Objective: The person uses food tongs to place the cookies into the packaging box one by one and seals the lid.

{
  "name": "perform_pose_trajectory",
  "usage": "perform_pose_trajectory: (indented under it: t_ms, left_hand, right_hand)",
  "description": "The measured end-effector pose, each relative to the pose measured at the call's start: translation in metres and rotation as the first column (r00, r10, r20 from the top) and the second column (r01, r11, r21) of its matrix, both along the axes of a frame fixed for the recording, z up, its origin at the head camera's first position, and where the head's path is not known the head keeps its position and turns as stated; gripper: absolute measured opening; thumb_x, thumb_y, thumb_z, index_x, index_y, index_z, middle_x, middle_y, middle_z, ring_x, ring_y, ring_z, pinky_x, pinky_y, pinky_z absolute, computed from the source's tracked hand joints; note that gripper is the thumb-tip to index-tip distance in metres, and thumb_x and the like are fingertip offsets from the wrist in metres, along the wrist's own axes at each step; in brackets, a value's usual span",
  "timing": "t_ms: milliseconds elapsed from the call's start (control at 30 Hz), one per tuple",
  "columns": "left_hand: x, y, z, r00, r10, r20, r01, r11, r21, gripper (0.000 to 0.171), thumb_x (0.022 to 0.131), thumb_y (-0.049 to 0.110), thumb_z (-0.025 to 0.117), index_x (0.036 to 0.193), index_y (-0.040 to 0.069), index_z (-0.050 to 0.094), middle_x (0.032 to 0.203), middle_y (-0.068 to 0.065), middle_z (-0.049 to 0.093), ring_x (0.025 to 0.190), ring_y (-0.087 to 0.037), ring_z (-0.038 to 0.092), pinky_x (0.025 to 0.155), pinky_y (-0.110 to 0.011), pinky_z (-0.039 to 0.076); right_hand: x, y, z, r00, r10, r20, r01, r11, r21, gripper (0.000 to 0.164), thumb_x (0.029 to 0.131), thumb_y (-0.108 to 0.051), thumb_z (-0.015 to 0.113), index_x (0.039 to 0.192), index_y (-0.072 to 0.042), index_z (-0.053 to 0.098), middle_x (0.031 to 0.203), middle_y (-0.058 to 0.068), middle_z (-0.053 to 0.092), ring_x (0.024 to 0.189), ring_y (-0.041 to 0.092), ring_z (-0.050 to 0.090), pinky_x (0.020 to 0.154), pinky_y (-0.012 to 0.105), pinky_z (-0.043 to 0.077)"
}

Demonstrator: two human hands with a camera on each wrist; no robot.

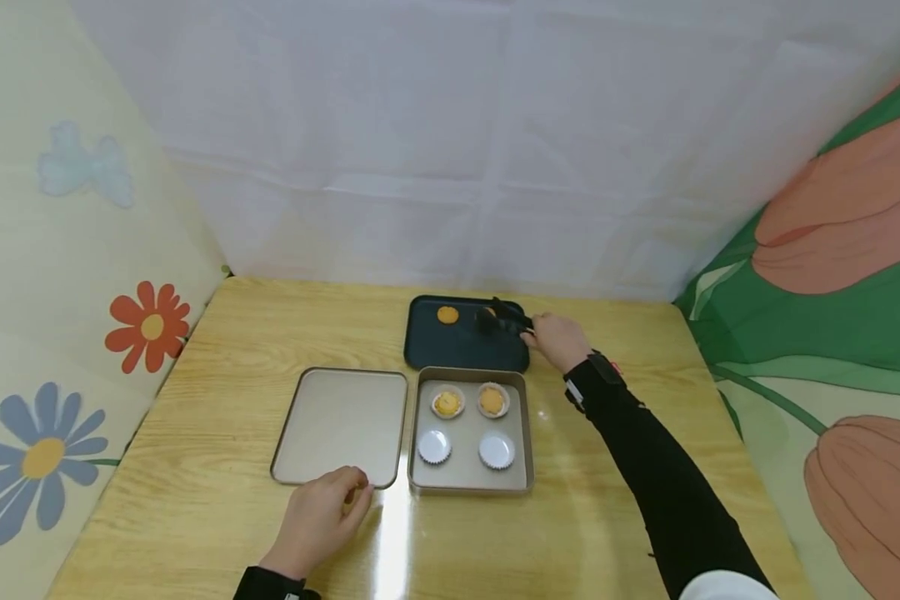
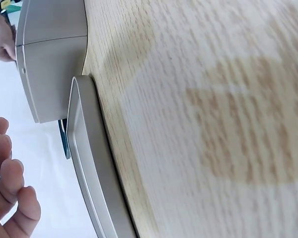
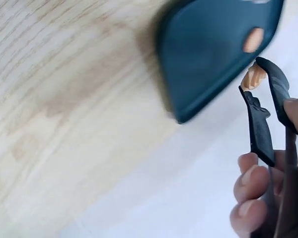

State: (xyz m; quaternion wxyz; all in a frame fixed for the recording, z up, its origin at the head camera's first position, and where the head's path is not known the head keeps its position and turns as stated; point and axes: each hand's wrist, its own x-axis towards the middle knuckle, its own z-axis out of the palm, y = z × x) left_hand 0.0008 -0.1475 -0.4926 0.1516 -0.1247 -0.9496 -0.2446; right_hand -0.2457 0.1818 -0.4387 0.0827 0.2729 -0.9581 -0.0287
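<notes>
My right hand [image 1: 561, 342] grips black tongs [image 3: 260, 131] over the right side of a dark blue-green tray [image 1: 457, 343]. Between the tong tips is a small golden cake [image 3: 253, 78], seen best in the right wrist view. Another cake [image 1: 447, 315] lies on the tray. In front of it stands a square metal tin [image 1: 471, 423] with white paper cups. The two back cups hold cakes [image 1: 492, 401]; the front cups [image 1: 434, 447] hold nothing. My left hand [image 1: 318, 518], fingers loosely curled and holding nothing, is by the front right corner of a flat metal lid [image 1: 345, 425].
The lid lies left of the tin on a wooden table [image 1: 600, 517]. A white cloth [image 1: 450, 167] hangs behind the table. Flower-painted panels [image 1: 45, 333] stand at both sides. A white round object [image 1: 727, 586] shows at the bottom right edge.
</notes>
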Motion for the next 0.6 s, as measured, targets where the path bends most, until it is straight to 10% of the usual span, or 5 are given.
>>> perform_pose_trajectory:
  t_ms: [300, 600]
  left_hand:
    - [-0.002, 0.004, 0.001, 1.000, -0.019, -0.017, 0.019, 1.000, -0.004, 0.012, 0.073, 0.017, 0.070, 0.071, 0.018, 0.059, 0.062, 0.016, 0.047, 0.052, 0.003, 0.039, 0.045, -0.017, 0.033]
    - [0.000, 0.005, 0.002, 0.998, -0.049, -0.031, 0.049, 0.999, -0.018, 0.010, 0.074, 0.018, 0.067, 0.071, 0.017, 0.058, 0.060, 0.016, 0.041, 0.050, 0.002, 0.034, 0.043, -0.016, 0.029]
  right_hand:
    - [0.068, 0.002, 0.029, 0.986, 0.112, -0.121, -0.120, 0.991, -0.063, 0.034, 0.084, -0.034, 0.064, 0.087, 0.000, 0.062, 0.068, 0.008, 0.055, 0.051, 0.017, 0.052, 0.042, 0.030, 0.043]
    - [0.141, -0.012, 0.017, 0.969, 0.238, -0.072, -0.234, 0.971, 0.054, 0.038, 0.084, -0.040, 0.061, 0.096, -0.004, 0.061, 0.075, 0.005, 0.056, 0.046, 0.009, 0.043, 0.039, 0.023, 0.036]
